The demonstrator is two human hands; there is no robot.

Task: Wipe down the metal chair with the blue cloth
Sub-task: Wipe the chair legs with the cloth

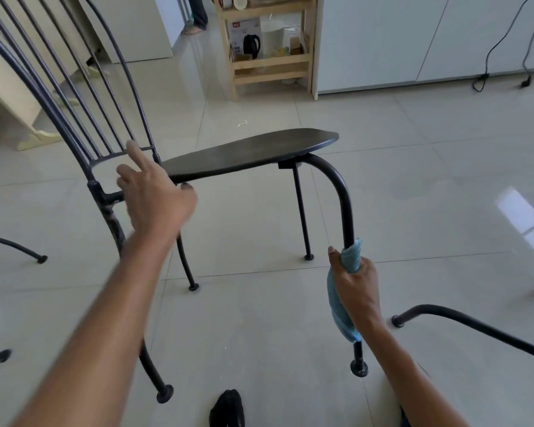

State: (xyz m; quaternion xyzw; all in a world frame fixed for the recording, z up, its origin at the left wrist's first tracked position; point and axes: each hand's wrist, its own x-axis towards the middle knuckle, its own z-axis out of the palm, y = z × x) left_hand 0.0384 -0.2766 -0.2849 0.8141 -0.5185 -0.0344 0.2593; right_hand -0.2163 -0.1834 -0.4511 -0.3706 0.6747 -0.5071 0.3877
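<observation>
The black metal chair (250, 152) stands on the tiled floor, seen from the side, with its barred backrest at the upper left. My right hand (356, 280) grips the blue cloth (341, 306), which is wrapped around the chair's near front leg, low down above its foot. My left hand (154, 195) rests at the rear edge of the seat beside the backrest, thumb against the seat rim and fingers spread; it holds nothing.
Legs of other dark metal chairs show at the left edge (28, 251) and lower right (475, 325). A wooden shelf (269, 66) with a kettle stands at the back. Cables (484, 78) lie by the white cabinets. A dark shoe tip (227, 408) is below.
</observation>
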